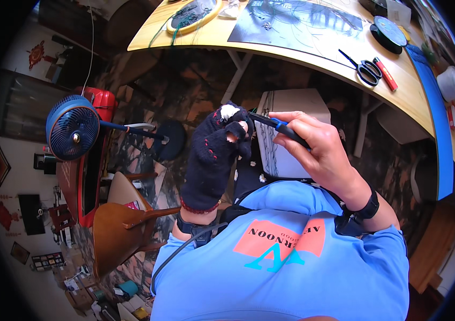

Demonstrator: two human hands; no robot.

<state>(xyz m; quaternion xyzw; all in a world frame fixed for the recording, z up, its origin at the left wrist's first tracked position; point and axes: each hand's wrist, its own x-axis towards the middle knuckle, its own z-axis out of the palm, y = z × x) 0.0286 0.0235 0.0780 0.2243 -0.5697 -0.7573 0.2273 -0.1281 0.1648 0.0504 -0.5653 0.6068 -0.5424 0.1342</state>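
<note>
Skin could be nicked if the black-and-blue tool (295, 135) is slipped, since bare fingers of the left hand (238, 128) are placed just beside its tip. Wrong yarn could be caught too, likely because dark tool tip and dark knitted piece (206, 160) are hard to tell apart. Knit might be overstretched if pulled hard.

Right hand (315, 142): raised from the right, wrist bent inward, tool pointed left; fingers closed around the handles, whether its jaws are parted cannot be told. Left forearm is sleeved in the knit, hand curled at its far end; only bits of finger are shown, so how far they are opened or what is gripped cannot be told.

Knit is held off the table (318, 40), below its near edge; scissors (366, 71) are left near that edge, toward the right corner
</note>
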